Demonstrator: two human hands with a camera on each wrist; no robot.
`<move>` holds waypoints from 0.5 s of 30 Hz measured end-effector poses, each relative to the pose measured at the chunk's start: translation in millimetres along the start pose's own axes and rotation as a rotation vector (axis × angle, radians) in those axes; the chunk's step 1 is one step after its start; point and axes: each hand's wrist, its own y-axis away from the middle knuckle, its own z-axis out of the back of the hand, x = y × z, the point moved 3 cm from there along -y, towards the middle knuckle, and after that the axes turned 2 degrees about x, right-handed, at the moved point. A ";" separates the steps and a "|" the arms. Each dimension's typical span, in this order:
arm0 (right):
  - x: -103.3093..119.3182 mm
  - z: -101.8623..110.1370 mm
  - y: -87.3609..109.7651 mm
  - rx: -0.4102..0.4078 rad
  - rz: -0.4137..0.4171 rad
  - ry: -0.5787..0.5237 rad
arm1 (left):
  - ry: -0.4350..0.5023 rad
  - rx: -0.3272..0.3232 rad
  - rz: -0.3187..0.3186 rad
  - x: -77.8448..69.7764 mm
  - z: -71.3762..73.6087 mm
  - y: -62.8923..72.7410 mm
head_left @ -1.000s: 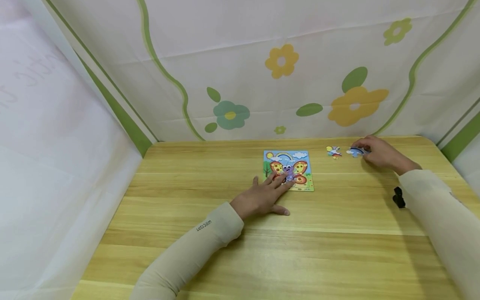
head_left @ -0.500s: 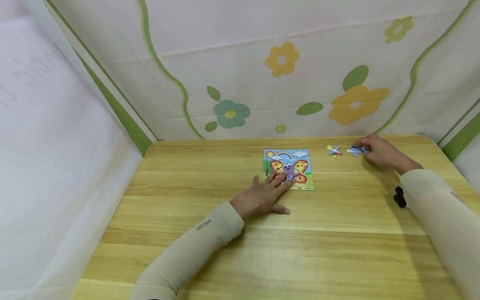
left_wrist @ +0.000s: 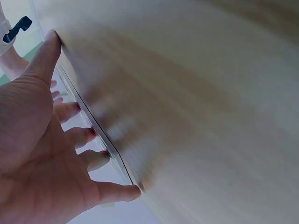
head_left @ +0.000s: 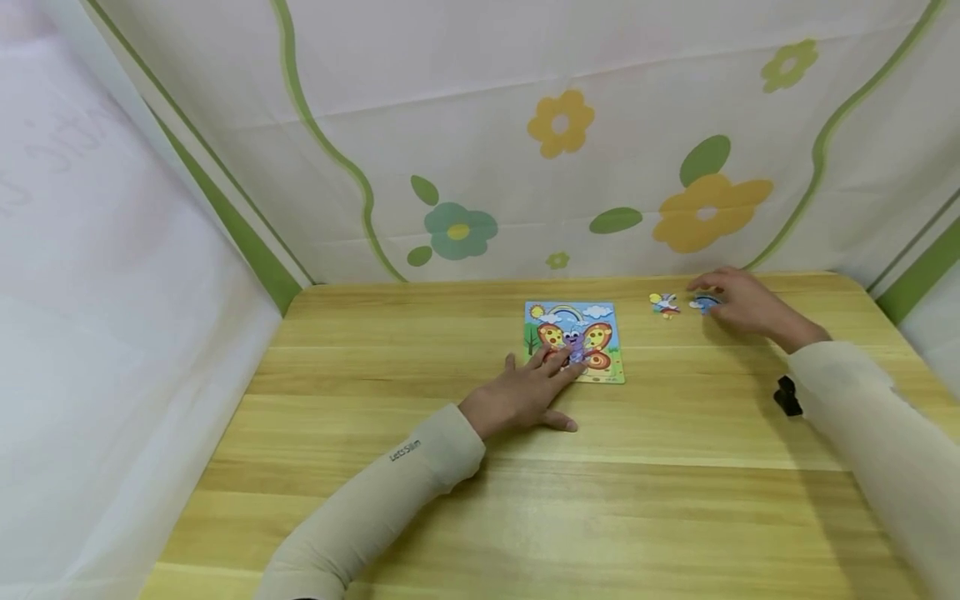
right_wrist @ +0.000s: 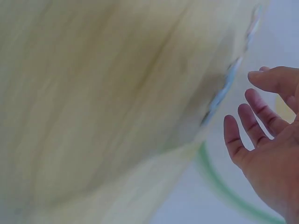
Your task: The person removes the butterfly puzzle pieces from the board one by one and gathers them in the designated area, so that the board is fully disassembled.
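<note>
A square butterfly jigsaw puzzle [head_left: 600, 315] lies on the wooden table. My left hand [head_left: 521, 393] rests on its near left part with fingers spread, hiding some of the picture; the thumb is on the bare wood. In the left wrist view, the left fingertips [left_wrist: 88, 134] press along the thin board. Over to the right, two clusters of puzzle pieces lie flat: a blue rainbow piece [head_left: 706, 302] and a multicoloured one [head_left: 664, 305]. My right hand [head_left: 742, 302] hovers over the rainbow piece and partly hides it. The right wrist view shows its loosely bent fingers [right_wrist: 254, 120] apart from the pieces, holding nothing.
The wooden table [head_left: 420, 333] meets a flower-printed cloth wall [head_left: 517, 183] just behind the pieces. A white cloth side wall [head_left: 135, 333] stands at the left. A small black clip-like object [head_left: 787, 397] shows beside my right sleeve.
My right hand has loosened and lifted from the rainbow piece, shifting slightly left with its fingers extended. The left hand stays on the puzzle. The head view has shifted a little.
</note>
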 end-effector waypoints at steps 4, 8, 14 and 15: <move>25.4 -2.2 -10.6 0.014 0.041 -0.018 | 0.008 -0.002 -0.011 -1.5 2.1 1.8; 48.2 -9.5 -21.9 0.037 0.061 -0.048 | 0.024 -0.001 -0.027 -4.6 2.2 0.7; 76.0 -22.5 -35.5 0.073 0.102 -0.085 | 0.035 0.007 -0.024 -8.7 2.6 -0.8; 79.7 -24.4 -37.4 0.080 0.104 -0.085 | 0.034 0.005 -0.022 -8.6 2.5 -0.9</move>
